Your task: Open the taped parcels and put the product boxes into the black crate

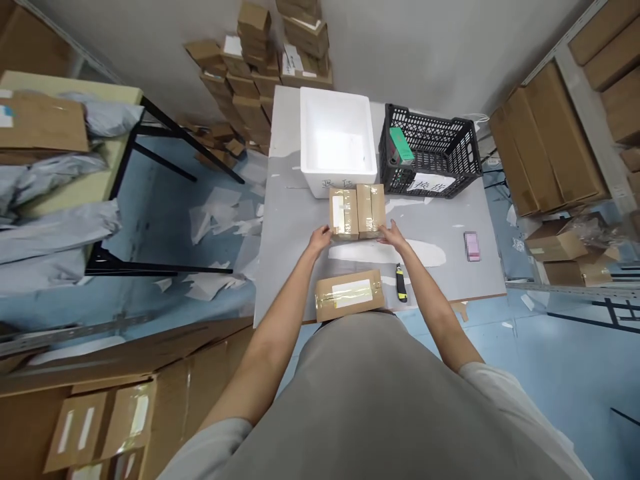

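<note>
Two small taped cardboard boxes stand side by side on the grey table (290,220), just in front of a white foam box (337,143). My left hand (320,237) touches the near left corner of the left box (343,213). My right hand (391,235) rests against the near right corner of the right box (371,210). Both hands have fingers loosely extended against the boxes. A third taped cardboard box (349,294) lies at the table's near edge, close to my body.
A black utility knife (401,283) lies right of the near box. A pink object (471,245) sits at the table's right. A black plastic crate (430,150) holds a green item. Stacked cartons stand behind, at right and at lower left. Paper scraps litter the blue floor.
</note>
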`<action>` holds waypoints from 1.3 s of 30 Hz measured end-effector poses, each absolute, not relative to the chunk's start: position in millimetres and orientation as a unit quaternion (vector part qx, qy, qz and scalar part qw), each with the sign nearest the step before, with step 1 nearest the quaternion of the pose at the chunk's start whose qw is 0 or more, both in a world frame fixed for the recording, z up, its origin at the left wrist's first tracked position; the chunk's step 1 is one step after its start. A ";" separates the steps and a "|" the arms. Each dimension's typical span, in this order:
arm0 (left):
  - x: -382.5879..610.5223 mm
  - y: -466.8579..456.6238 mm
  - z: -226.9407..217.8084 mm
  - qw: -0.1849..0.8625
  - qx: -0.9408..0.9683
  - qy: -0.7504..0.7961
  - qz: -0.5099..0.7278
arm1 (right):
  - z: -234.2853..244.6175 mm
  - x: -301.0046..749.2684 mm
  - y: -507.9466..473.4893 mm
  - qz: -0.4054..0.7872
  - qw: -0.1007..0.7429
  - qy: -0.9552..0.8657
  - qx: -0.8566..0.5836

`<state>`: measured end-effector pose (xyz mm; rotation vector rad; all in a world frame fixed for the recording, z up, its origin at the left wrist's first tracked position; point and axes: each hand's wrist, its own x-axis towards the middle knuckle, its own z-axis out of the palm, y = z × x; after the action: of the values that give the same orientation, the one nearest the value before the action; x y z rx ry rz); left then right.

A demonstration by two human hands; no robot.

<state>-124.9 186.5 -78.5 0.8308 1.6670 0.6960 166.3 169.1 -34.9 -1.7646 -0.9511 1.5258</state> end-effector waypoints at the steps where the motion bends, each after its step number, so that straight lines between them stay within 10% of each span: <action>1: -121.4 188.5 -77.9 0.546 0.353 0.702 0.291 | -34.9 162.1 172.8 0.583 0.300 -0.345 -0.672; 24: -188.5 182.1 -76.2 0.508 0.252 0.751 0.339 | -70.6 94.7 180.8 0.584 0.237 -0.440 -0.640; 39: -186.2 -27.8 -106.7 0.551 0.266 0.728 0.309 | -99.4 232.0 -23.0 0.302 0.072 -0.373 -0.875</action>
<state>-186.2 -27.8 -106.7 0.6296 1.7227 0.7299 232.0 -23.0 -99.4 -2.6275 -1.1193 0.9075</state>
